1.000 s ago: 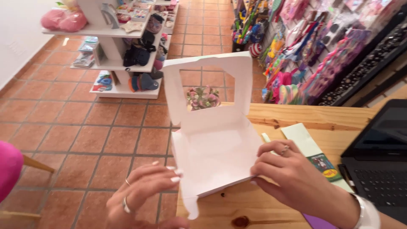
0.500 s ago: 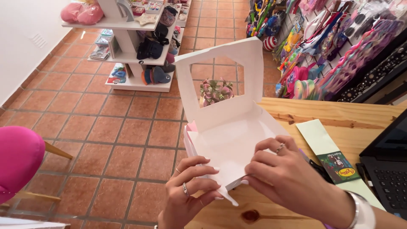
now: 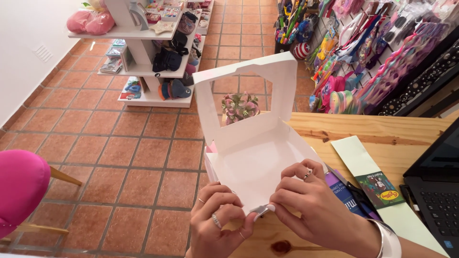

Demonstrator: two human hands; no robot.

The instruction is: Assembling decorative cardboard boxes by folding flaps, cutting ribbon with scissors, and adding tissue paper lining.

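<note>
Terracotta floor tiles (image 3: 119,143) fill most of the view, running up to one white shelf unit (image 3: 143,52) stacked with small goods and, on the far right, one wall rack (image 3: 382,62) hung with colourful accessories. One wooden table (image 3: 382,134) lies under and to the right of the grip, with one open laptop (image 3: 435,181) at its right edge, well apart from the hands. One pink chair seat (image 3: 19,186) sits far to the left of the grip. One white cardboard box (image 3: 253,148) with a cut-out window in its raised lid stands just above the grip, its near edge held over the table's front; a small bunch of flowers (image 3: 240,106) shows through the window. One pale green paper strip (image 3: 377,186) lies flat just right of the hands, beside a purple card (image 3: 342,193). Two hands meet at the box's lower front corner: the left hand (image 3: 220,224), wearing three rings, pinches the flap from below, and the right hand (image 3: 311,205), wearing one ring and one white bracelet (image 3: 387,241), presses closed on the same corner from above, fingertips of both touching.
</note>
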